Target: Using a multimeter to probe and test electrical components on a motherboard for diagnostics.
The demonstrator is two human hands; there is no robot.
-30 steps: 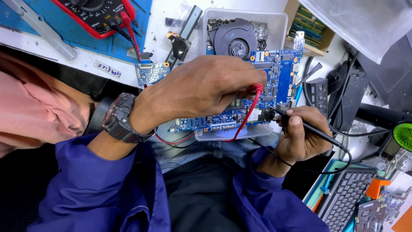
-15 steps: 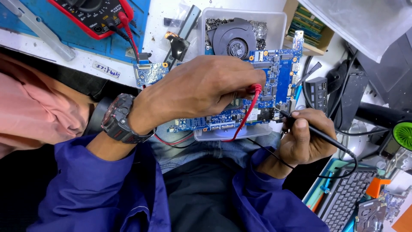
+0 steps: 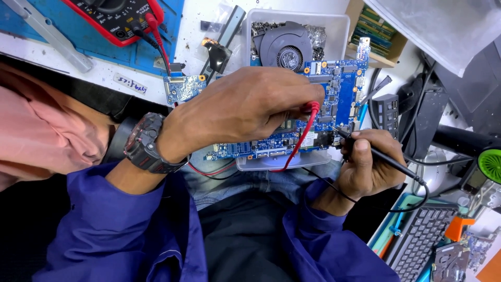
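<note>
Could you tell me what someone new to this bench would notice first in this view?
Most likely the blue circuit board at centre, resting on a clear plastic tray. The left hand presses a red probe onto it while the right hand holds a black probe at its right edge. A red multimeter lies top left.

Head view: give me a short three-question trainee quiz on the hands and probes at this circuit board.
1. True or false: the left hand holds the red probe.
2. Which hand holds the black probe? A) left B) right hand
3. What sits in the clear plastic tray behind the blue circuit board?

Key: 1 true; 2 B; 3 a cooling fan.
</note>
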